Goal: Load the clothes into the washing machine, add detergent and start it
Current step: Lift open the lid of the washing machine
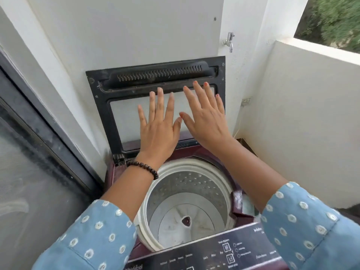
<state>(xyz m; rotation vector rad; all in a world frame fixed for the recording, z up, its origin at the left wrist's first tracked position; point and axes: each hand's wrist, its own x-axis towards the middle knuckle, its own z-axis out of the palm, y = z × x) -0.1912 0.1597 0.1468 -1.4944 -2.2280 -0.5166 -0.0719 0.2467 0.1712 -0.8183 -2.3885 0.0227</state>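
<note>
White balcony walls close round our washing machine [194, 151]. Nearest us lies its glossy dark control panel [214, 250], then the perforated steel drum [187, 193], round and holding no clothes we can see. Beyond, our left hand [157, 131] and right hand [204, 121] spread flat-fingered, gripping nothing, before the raised black-framed lid [155, 78]. We judge loading not begun; next we must fetch clothes.
</note>
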